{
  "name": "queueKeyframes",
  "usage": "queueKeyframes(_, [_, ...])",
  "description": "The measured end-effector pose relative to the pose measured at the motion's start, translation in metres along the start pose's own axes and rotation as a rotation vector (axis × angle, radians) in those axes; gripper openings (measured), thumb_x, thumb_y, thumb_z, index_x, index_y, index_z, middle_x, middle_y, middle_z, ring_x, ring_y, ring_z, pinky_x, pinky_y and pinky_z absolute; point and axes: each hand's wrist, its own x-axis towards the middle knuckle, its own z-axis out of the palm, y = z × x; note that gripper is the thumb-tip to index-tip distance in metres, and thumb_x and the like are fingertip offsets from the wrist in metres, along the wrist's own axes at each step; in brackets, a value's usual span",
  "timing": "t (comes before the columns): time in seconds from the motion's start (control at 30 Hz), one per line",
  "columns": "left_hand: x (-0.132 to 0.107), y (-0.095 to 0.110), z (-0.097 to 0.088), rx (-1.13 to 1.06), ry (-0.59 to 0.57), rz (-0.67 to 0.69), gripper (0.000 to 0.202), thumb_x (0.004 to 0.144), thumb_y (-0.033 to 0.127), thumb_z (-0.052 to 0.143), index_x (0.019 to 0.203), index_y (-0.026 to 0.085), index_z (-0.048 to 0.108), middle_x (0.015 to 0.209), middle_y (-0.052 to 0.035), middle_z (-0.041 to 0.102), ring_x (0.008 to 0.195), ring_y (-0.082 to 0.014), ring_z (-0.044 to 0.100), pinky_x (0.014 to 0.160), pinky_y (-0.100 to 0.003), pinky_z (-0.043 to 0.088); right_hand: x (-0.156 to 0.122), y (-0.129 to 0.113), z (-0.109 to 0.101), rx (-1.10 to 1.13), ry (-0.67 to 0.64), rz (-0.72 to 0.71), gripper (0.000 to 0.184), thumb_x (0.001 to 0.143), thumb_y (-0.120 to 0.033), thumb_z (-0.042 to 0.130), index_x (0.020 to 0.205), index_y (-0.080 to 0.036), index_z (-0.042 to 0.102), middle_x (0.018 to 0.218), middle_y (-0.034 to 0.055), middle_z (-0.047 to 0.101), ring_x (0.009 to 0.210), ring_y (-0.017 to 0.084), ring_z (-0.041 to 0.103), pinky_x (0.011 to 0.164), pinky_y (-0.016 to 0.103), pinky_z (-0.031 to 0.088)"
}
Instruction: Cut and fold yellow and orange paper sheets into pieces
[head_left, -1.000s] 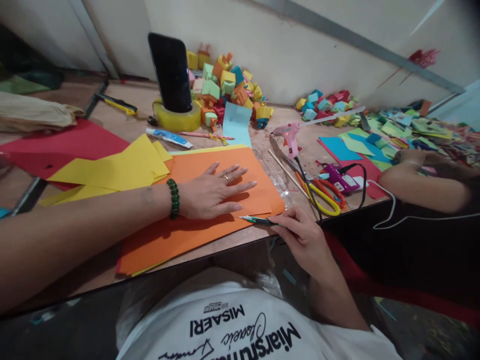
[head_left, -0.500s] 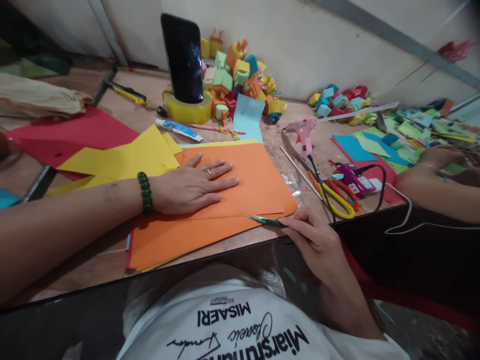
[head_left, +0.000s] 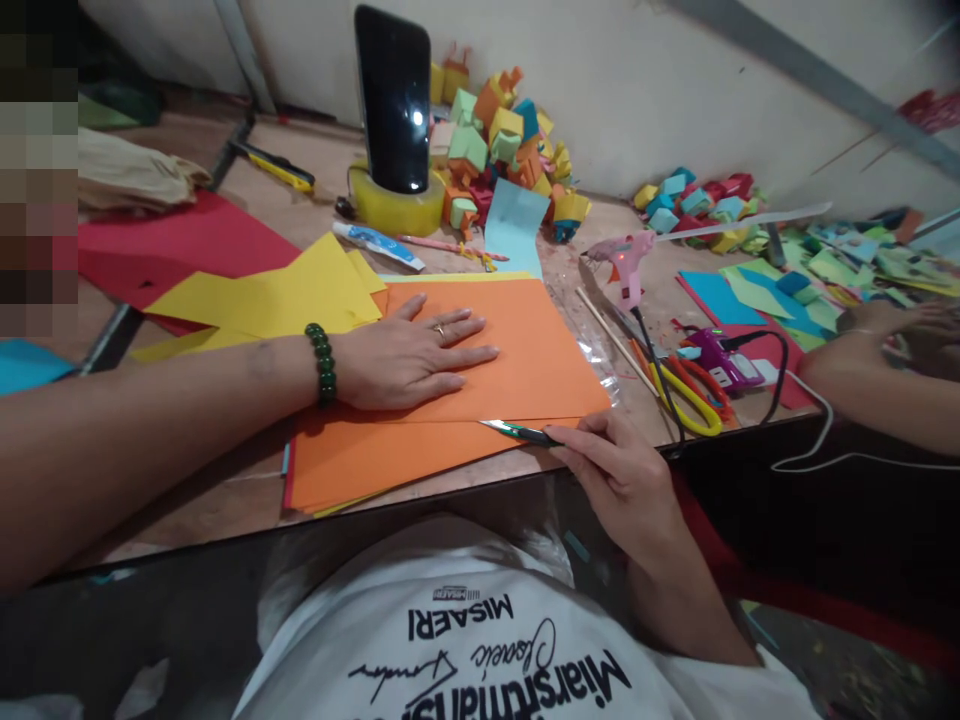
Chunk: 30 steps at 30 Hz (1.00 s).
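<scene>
My left hand (head_left: 420, 355) lies flat on a sheet of orange paper (head_left: 540, 345), fingers spread, a ring and a green bead bracelet showing. That sheet covers most of a stack with more orange paper (head_left: 382, 462) at its near side and yellow and red edges beneath. My right hand (head_left: 615, 465) pinches the dark handle of a craft knife (head_left: 517, 432) at the table's front edge. The knife lies almost flat, its silver tip pointing left at the upper sheet's near edge. I cannot tell whether the tip is under that edge.
A phone (head_left: 395, 100) stands in a tape roll (head_left: 397, 205) behind the stack. Folded paper cubes (head_left: 517, 140) pile beside it. To the right are a pink glue gun (head_left: 628, 265), yellow-handled scissors (head_left: 694, 410), a purple power adapter (head_left: 724, 360) and another person's arm (head_left: 877, 385).
The craft knife in my right hand has slid left along the upper orange sheet's near edge. My left hand stays pressed on the paper. The whole view has shifted slightly.
</scene>
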Motion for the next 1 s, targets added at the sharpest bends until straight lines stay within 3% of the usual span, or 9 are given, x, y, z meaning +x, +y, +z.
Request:
queueKeyframes(0.5, [0.002, 0.004, -0.002, 0.021, 0.005, -0.011, 0.056, 0.099, 0.044, 0.023, 0.153, 0.032, 0.018, 0.163, -0.0076, 0.007, 0.149, -0.0289, 0.010, 0.113, -0.061, 0.001, 0.009, -0.021, 0.020, -0.016, -0.024, -0.065, 0.022, 0.092, -0.019, 0.054, 0.105, -0.024, 0.072, 0.081, 0.0032, 0.057, 0.072, 0.015, 0.057, 0.064, 0.029, 0.049])
queueKeyframes(1.0, [0.003, 0.004, -0.001, -0.005, 0.020, -0.001, 0.056, 0.098, 0.043, 0.027, 0.152, 0.030, 0.024, 0.162, -0.0091, 0.011, 0.149, -0.0297, 0.012, 0.113, -0.062, 0.002, 0.025, -0.053, 0.044, -0.160, -0.016, -0.184, 0.025, 0.094, -0.019, 0.048, 0.098, -0.023, 0.073, 0.074, 0.0034, 0.058, 0.062, 0.014, 0.049, 0.057, 0.025, 0.041])
